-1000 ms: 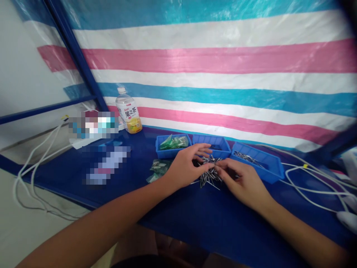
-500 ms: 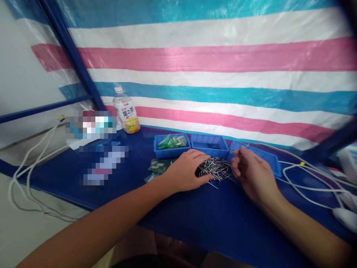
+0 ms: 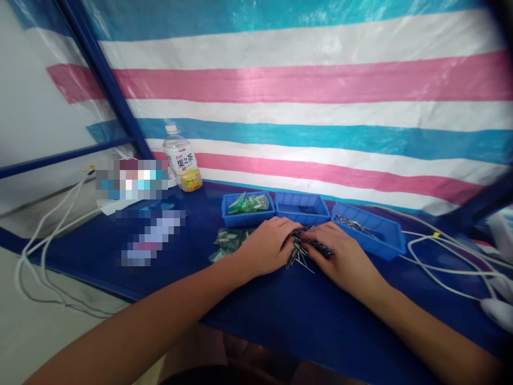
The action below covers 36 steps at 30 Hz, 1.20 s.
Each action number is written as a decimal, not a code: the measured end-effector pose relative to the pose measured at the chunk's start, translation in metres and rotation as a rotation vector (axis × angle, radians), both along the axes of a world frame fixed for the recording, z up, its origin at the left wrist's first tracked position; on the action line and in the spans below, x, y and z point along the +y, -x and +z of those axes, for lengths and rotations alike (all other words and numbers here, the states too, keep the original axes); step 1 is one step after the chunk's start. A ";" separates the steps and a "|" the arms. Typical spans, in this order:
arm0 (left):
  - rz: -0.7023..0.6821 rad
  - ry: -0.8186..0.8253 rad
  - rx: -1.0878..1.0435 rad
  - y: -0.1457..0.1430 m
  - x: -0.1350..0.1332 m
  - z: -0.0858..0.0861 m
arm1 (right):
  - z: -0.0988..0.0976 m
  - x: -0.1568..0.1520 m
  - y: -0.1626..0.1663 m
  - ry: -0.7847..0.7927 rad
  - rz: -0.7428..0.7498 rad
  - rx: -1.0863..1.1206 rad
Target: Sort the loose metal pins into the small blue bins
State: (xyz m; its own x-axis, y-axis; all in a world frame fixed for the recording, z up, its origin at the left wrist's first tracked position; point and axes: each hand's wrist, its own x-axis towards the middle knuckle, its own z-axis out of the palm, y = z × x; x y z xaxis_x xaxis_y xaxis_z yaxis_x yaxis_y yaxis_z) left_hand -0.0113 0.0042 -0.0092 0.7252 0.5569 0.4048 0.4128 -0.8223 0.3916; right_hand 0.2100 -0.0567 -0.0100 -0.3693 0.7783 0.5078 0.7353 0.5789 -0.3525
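On the blue table, a pile of thin nail-like metal pins lies between my two hands, partly hidden by them. My left hand curls round the pile's left side, fingers closed on pins. From the right, my right hand closes its thumb and fingers on a bunch of pins, some poking out under the palm. Behind it, the right blue bin holds some loose pins. The middle blue bin contains a few small dark pieces. Green plastic packets fill much of the left blue bin.
Small clear-green bags lie left of my left hand. A drink bottle stands at the back left. White cables run along the right side, and more hang at the left. A striped sheet closes off the back.
My right hand has moved left and down from above the right bin to the pile. Pins now show in that bin, and my left hand has closed more tightly round the pins.
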 end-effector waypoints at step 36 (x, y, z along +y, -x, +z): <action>0.038 -0.023 -0.052 -0.004 -0.008 0.008 | 0.006 -0.009 -0.004 -0.099 -0.113 0.259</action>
State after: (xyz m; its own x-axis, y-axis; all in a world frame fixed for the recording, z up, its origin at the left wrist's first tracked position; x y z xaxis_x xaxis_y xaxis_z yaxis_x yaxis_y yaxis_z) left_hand -0.0075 -0.0038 -0.0016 0.6812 0.5739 0.4545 0.4235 -0.8153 0.3949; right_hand 0.2135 -0.0656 -0.0043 -0.1309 0.7489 0.6496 0.6900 0.5393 -0.4827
